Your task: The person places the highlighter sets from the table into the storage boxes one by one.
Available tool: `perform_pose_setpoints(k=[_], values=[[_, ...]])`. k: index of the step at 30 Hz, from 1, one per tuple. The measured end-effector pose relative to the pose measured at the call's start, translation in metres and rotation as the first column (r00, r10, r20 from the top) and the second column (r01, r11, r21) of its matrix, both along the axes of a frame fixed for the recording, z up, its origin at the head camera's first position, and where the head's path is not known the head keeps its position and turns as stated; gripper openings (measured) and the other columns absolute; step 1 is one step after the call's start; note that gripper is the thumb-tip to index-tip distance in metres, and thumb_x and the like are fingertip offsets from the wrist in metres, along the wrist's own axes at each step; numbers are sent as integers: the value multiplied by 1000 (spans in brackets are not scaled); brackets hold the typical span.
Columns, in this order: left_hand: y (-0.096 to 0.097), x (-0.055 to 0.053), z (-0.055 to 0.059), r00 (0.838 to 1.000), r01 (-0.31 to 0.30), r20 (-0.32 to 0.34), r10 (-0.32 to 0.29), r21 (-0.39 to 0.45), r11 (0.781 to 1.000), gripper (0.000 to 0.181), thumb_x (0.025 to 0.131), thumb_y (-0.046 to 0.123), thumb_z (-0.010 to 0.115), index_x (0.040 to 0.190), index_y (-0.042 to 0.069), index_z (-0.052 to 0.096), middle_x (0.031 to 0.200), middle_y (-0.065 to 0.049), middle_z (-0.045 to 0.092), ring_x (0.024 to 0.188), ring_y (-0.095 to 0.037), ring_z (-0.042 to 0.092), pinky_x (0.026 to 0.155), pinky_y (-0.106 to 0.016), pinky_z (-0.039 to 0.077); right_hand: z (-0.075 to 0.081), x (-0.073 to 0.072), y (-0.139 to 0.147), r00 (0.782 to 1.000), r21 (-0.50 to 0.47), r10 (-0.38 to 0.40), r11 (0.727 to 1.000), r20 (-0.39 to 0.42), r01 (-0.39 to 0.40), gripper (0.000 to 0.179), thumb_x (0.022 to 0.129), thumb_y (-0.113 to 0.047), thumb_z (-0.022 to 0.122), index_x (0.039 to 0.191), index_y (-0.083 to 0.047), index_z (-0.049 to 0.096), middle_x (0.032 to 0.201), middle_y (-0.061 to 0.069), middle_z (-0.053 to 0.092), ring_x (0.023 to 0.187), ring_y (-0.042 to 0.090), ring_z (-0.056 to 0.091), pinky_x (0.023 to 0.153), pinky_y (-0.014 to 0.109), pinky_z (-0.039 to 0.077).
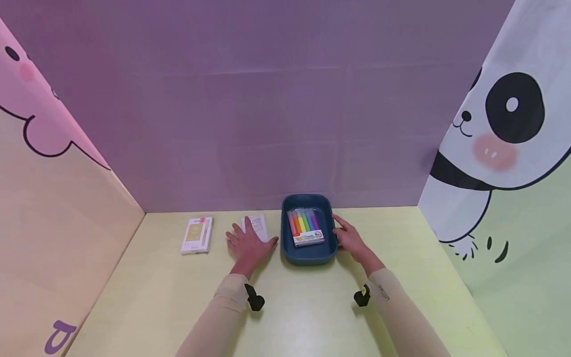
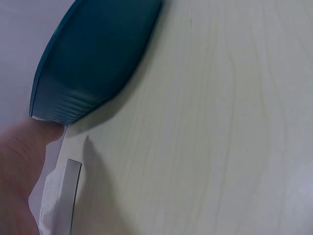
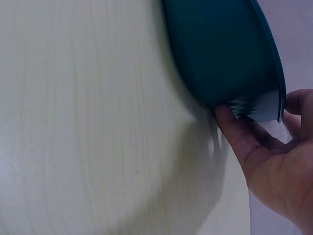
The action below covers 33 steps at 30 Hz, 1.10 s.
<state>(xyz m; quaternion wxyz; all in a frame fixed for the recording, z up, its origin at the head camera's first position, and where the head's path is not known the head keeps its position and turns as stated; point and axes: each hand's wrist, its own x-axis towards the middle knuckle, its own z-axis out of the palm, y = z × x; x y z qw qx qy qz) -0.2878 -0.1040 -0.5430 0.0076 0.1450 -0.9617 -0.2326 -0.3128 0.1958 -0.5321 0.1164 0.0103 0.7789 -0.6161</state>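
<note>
A dark blue tray (image 1: pixel 311 260) with rounded corners stands on the table, holding a pack of coloured markers (image 1: pixel 305 227). My right hand (image 1: pixel 352 243) is at the tray's right side; its fingers and thumb are spread against the outer wall, as the right wrist view shows. Over a white printed box (image 1: pixel 258 224) lies my left hand (image 1: pixel 250 248), fingers fanned out and partly covering it. In the left wrist view, that hand's thumb (image 2: pixel 49 131) reaches the low end of the tray (image 2: pixel 93 58), beside the white box (image 2: pixel 61 196).
Farther left lies another white box (image 1: pixel 197 235) with a gold panel. The pale wooden table (image 1: pixel 308 317) ends at a purple back panel (image 1: pixel 276 124). Printed side panels, one with a panda (image 1: pixel 499 124), flank the table.
</note>
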Motion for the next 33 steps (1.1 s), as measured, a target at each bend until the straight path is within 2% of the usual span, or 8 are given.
perform_pose_setpoints(k=[7,15,21,25,33], values=[[1,-4,-1,1000,-24,1,24,-2,1000,123,71,73,65,155,7,4,153,-34,8,136,-56,10,106,-65,19,2,-1,0,1000,-14,25,1000,-5,-25,55,100,-11,43,154,-19,30,125,27,53,80,24,62,71,45,56],[0,-8,-6,999,-37,-8,37,47,998,121,73,65,68,155,7,2,153,-34,6,138,-55,5,110,-62,14,10,0,0,999,4,34,999,15,-34,56,100,-12,43,154,-20,31,127,26,51,80,25,62,74,44,56],[-4,-4,-10,998,-41,-47,44,53,998,113,78,62,66,154,3,6,144,-35,22,135,-54,12,108,-61,20,10,2,-1,998,18,51,998,24,-52,55,102,-12,42,154,-20,29,123,24,50,79,25,60,76,45,55],[-5,-1,-9,997,-39,-61,42,45,998,104,82,54,65,153,2,11,135,-34,32,132,-53,18,105,-60,24,9,2,1,998,11,63,998,22,-64,55,102,-12,41,155,-20,27,130,27,48,84,27,62,78,46,55],[-9,-1,-9,999,-26,-26,27,24,999,92,82,47,65,148,1,20,127,-31,40,122,-49,30,99,-59,30,7,2,5,996,22,88,996,19,-88,55,103,-13,39,155,-21,25,136,27,45,90,29,62,85,51,52]])
